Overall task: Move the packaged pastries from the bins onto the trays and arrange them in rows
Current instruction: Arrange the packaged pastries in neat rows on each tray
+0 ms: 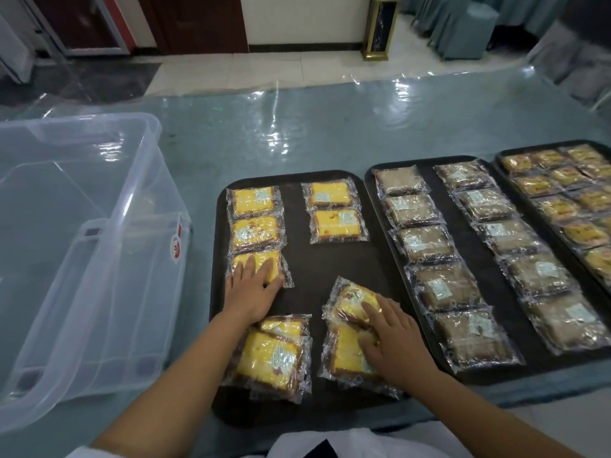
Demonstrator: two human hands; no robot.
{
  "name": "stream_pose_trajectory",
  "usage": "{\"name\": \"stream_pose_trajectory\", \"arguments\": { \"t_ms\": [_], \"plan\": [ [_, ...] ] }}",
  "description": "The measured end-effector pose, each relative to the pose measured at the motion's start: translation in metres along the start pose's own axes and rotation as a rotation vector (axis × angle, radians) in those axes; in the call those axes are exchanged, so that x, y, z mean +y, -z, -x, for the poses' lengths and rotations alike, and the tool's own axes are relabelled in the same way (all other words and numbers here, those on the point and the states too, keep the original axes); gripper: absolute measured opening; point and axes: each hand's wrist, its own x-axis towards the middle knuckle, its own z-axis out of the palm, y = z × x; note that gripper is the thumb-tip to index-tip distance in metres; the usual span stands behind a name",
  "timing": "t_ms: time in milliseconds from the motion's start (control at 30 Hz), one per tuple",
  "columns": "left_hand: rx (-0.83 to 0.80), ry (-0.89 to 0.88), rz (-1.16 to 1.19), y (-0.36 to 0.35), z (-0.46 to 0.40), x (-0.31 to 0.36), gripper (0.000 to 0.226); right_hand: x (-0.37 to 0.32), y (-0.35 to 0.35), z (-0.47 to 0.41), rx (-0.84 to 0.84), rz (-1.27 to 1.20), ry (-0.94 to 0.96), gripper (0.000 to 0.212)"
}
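1. Pastries sit on the near tray (324, 259): five in two started rows, loose piles at its front edge.
2. Left hand (251, 285) presses flat on the third left-row pastry (261, 264); a shove could skew that row.
3. Right hand (393, 338) rests, fingers spread, on the right pile (350, 328); slick wrappers may slide apart.

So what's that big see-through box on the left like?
The clear plastic bin sits on the table left of the near black tray, not touching it. It looks empty. The walls are see-through, with a thick rim, a moulded handle on the near end and a red-and-white sticker on its right side. Neither hand touches it.
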Motion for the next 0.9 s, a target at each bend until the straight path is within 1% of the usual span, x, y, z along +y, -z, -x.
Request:
{"name": "stream_pose_trajectory", "arguments": {
  "t_ms": [133, 233, 333, 367, 433, 467, 533, 633, 733, 833, 900],
  "plan": [
    [0.028, -0.027, 0.251, 0.025, 0.023, 0.006, 0.069, 0.005, 0.0, 0.018, 0.055, -0.215, -0.088, 0.068],
    [-0.019, -0.05, 0.344, 0.025, 0.058, 0.009, 0.064, 0.009, 0.004, 0.025, 0.102, -0.311, -0.116, 0.067],
    [-0.051, -0.105, 0.323, 0.005, 0.094, 0.009, 0.062, 0.007, 0.007, 0.025, 0.128, -0.266, -0.154, 0.062],
    [-0.028, -0.108, 0.335, -0.002, 0.105, 0.009, 0.059, 0.003, 0.008, 0.024, 0.148, -0.23, -0.171, 0.059],
    [0.068, -0.066, 0.409, -0.012, 0.124, 0.008, 0.046, -0.01, 0.012, 0.02, 0.172, -0.141, -0.197, 0.058],
    [0.111, -0.027, 0.464, -0.015, 0.13, 0.007, 0.041, -0.017, 0.013, 0.017, 0.159, -0.105, -0.199, 0.06],
    [0.158, 0.038, 0.515, -0.019, 0.135, 0.003, 0.038, -0.031, 0.015, 0.009, 0.099, -0.076, -0.183, 0.068],
    [0.129, 0.051, 0.443, -0.021, 0.132, -0.005, 0.042, -0.047, 0.009, -0.002, 0.003, -0.039, -0.118, 0.075],
    [0.07, 0.044, 0.379, -0.02, 0.131, -0.004, 0.05, -0.049, -0.004, -0.012, -0.059, -0.024, -0.105, 0.077],
    [0.031, 0.045, 0.311, -0.021, 0.131, 0.001, 0.055, -0.041, -0.01, -0.027, -0.055, 0.001, -0.07, 0.078],
    [-0.016, 0.067, 0.246, -0.022, 0.131, 0.003, 0.06, -0.034, -0.01, -0.038, -0.027, 0.023, -0.014, 0.085]
  ]
}}
